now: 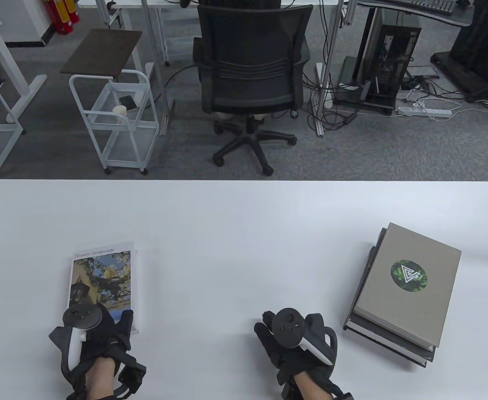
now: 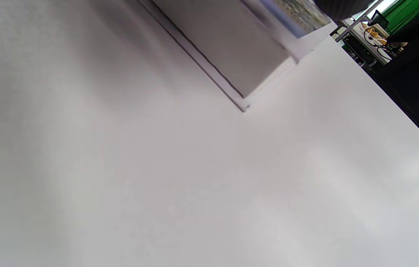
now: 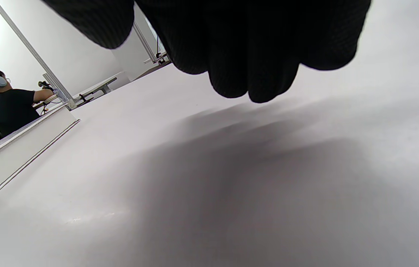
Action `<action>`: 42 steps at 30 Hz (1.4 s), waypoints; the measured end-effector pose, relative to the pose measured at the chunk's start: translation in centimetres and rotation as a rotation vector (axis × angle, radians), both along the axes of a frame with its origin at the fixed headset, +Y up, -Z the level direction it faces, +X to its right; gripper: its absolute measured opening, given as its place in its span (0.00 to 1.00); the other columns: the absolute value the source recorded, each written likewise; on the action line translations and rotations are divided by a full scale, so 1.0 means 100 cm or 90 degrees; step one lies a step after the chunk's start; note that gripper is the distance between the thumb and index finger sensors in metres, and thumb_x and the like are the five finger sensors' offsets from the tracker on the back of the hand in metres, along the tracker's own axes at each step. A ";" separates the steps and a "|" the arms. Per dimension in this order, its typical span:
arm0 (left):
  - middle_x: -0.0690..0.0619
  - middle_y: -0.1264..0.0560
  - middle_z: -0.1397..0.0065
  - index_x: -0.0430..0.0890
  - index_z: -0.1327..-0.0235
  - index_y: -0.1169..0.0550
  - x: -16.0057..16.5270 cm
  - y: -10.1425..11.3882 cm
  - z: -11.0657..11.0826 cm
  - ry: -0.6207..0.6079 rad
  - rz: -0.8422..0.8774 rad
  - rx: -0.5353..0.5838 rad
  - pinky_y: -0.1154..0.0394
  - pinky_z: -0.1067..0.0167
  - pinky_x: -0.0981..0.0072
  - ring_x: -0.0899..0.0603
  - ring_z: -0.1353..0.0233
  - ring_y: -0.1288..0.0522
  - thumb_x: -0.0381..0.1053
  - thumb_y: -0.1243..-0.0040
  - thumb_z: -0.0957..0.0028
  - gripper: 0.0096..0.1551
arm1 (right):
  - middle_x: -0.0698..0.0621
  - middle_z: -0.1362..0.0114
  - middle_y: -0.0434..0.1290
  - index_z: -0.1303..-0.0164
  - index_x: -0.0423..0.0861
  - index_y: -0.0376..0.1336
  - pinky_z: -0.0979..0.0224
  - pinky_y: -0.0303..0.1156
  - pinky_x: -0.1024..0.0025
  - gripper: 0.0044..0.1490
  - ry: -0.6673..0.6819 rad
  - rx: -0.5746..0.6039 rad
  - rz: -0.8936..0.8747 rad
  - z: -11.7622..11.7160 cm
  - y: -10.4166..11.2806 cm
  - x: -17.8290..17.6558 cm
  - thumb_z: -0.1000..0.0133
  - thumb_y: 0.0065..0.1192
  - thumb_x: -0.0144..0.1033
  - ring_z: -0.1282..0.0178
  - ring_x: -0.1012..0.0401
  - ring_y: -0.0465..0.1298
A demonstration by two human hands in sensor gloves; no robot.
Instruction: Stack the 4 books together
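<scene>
Left hand (image 1: pixel 96 333) on flower book (image 1: pixel 102 275) — flat

Lone book (image 1: pixel 102 283) left, book stack (image 1: pixel 402 291) right

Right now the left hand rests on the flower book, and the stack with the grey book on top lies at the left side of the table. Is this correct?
Not quite. The left hand does rest on the flower book, but the stack with the grey book on top lies at the right side of the table, as the table view shows.
</scene>
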State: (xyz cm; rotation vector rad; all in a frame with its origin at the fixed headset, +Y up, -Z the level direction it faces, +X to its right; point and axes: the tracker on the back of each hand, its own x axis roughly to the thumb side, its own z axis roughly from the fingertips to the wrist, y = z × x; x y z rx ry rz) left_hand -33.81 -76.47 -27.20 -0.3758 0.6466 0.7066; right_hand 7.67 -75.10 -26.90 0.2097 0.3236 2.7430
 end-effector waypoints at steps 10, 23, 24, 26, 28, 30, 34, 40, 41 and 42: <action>0.52 0.72 0.21 0.54 0.21 0.57 0.002 0.000 -0.001 -0.001 -0.037 0.005 0.73 0.28 0.37 0.39 0.21 0.76 0.70 0.55 0.47 0.49 | 0.37 0.27 0.72 0.20 0.41 0.61 0.36 0.74 0.51 0.38 -0.006 -0.014 -0.005 -0.001 0.000 0.002 0.30 0.47 0.56 0.37 0.42 0.76; 0.45 0.66 0.21 0.49 0.20 0.54 0.044 0.006 -0.012 -0.127 -0.115 0.014 0.66 0.27 0.36 0.33 0.22 0.67 0.70 0.55 0.48 0.50 | 0.37 0.27 0.72 0.20 0.40 0.61 0.35 0.74 0.51 0.38 -0.007 -0.020 -0.009 -0.002 0.000 0.003 0.30 0.47 0.56 0.37 0.42 0.76; 0.44 0.65 0.20 0.48 0.20 0.53 0.053 0.007 -0.013 -0.149 -0.118 0.019 0.66 0.27 0.35 0.33 0.22 0.66 0.70 0.55 0.48 0.50 | 0.37 0.27 0.72 0.20 0.41 0.61 0.35 0.74 0.51 0.38 -0.007 -0.021 -0.009 -0.002 0.001 0.003 0.30 0.46 0.56 0.37 0.42 0.76; 0.43 0.65 0.21 0.48 0.20 0.54 0.069 0.007 -0.014 -0.187 -0.139 0.008 0.65 0.27 0.35 0.32 0.22 0.65 0.70 0.55 0.48 0.50 | 0.37 0.27 0.72 0.20 0.41 0.61 0.35 0.74 0.51 0.38 -0.007 -0.020 -0.008 -0.002 0.001 0.003 0.30 0.46 0.56 0.37 0.42 0.76; 0.43 0.65 0.21 0.48 0.20 0.55 0.083 0.008 -0.014 -0.235 -0.161 -0.011 0.63 0.27 0.35 0.31 0.22 0.64 0.70 0.56 0.48 0.50 | 0.37 0.27 0.72 0.20 0.40 0.61 0.36 0.74 0.51 0.38 -0.007 -0.019 -0.007 -0.002 0.001 0.003 0.30 0.47 0.56 0.37 0.42 0.76; 0.42 0.65 0.21 0.48 0.20 0.56 0.101 0.008 -0.013 -0.280 -0.179 -0.022 0.62 0.27 0.34 0.31 0.23 0.63 0.70 0.58 0.48 0.50 | 0.37 0.27 0.72 0.20 0.40 0.61 0.36 0.74 0.51 0.38 -0.008 -0.018 -0.007 -0.002 0.001 0.003 0.30 0.47 0.56 0.37 0.42 0.76; 0.37 0.63 0.22 0.46 0.20 0.56 0.135 0.008 -0.009 -0.365 -0.231 -0.015 0.58 0.29 0.32 0.29 0.25 0.59 0.70 0.58 0.48 0.50 | 0.36 0.27 0.72 0.20 0.40 0.61 0.36 0.75 0.51 0.38 -0.011 -0.020 -0.009 -0.003 0.001 0.004 0.30 0.47 0.56 0.37 0.42 0.76; 0.36 0.61 0.23 0.45 0.21 0.56 0.178 0.005 0.001 -0.471 -0.294 0.012 0.55 0.31 0.32 0.28 0.26 0.56 0.71 0.59 0.48 0.52 | 0.36 0.27 0.72 0.20 0.40 0.61 0.36 0.75 0.51 0.39 -0.019 -0.024 -0.010 -0.003 0.001 0.006 0.30 0.47 0.56 0.37 0.42 0.76; 0.36 0.62 0.23 0.45 0.21 0.56 0.182 0.005 0.002 -0.485 -0.284 0.016 0.55 0.31 0.32 0.28 0.26 0.56 0.72 0.59 0.48 0.52 | 0.36 0.27 0.72 0.20 0.40 0.61 0.36 0.75 0.51 0.39 -0.021 -0.024 -0.011 -0.004 0.001 0.006 0.30 0.46 0.56 0.37 0.42 0.76; 0.35 0.62 0.22 0.46 0.20 0.56 0.188 0.006 0.005 -0.503 -0.258 0.023 0.55 0.31 0.31 0.28 0.26 0.57 0.72 0.59 0.48 0.52 | 0.36 0.27 0.72 0.20 0.40 0.61 0.36 0.74 0.50 0.39 -0.024 -0.026 -0.013 -0.004 0.001 0.007 0.30 0.46 0.56 0.37 0.42 0.76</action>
